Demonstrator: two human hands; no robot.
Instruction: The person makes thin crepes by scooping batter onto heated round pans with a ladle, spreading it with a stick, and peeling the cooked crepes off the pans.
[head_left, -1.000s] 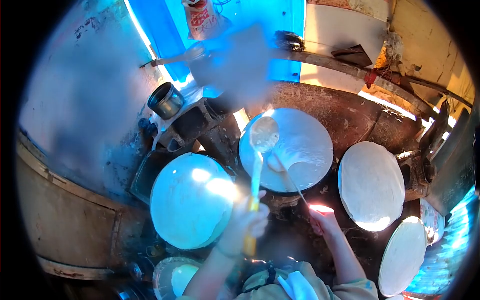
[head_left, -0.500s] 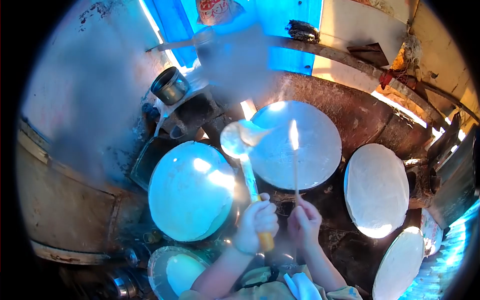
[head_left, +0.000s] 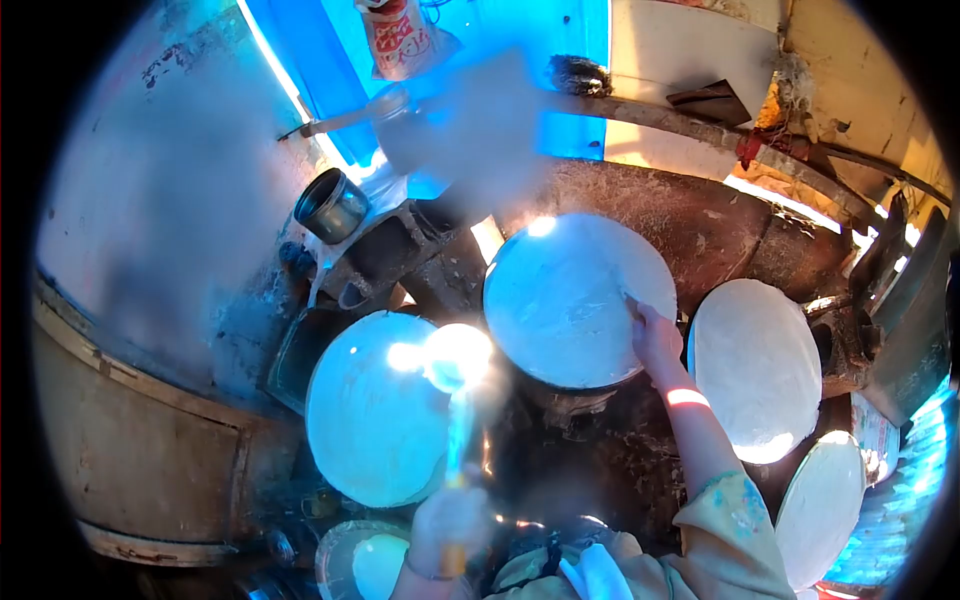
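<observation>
Under hard glare, the left hand [head_left: 450,520] closes around a yellow-handled ladle [head_left: 460,435], its bright bowl in line with the edge of the left white disc [head_left: 370,425]. The right hand [head_left: 656,343], fingers bunched narrow, reaches the right side of the middle white disc [head_left: 570,305]; whether it grips anything cannot be told. The step in hand appears to be attention to that disc's surface, and the next move calls for a light right touch and a steady ladle. Another disc [head_left: 755,370] stands just right.
</observation>
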